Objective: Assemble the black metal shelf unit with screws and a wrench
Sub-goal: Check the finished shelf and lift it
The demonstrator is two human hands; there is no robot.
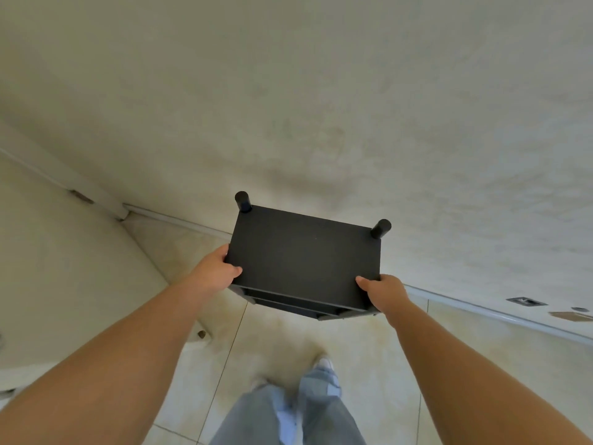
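The black metal shelf unit is seen from above, its flat top panel facing me, close to the wall. Two black round posts stick up at its far corners. Lower shelves show under the near edge. My left hand grips the left near edge of the top panel, thumb on top. My right hand grips the right near corner the same way. No screws or wrench are visible.
A pale wall stands directly behind the shelf, with a white baseboard along the tiled floor. A white door or panel is at the left. My legs in light jeans are below.
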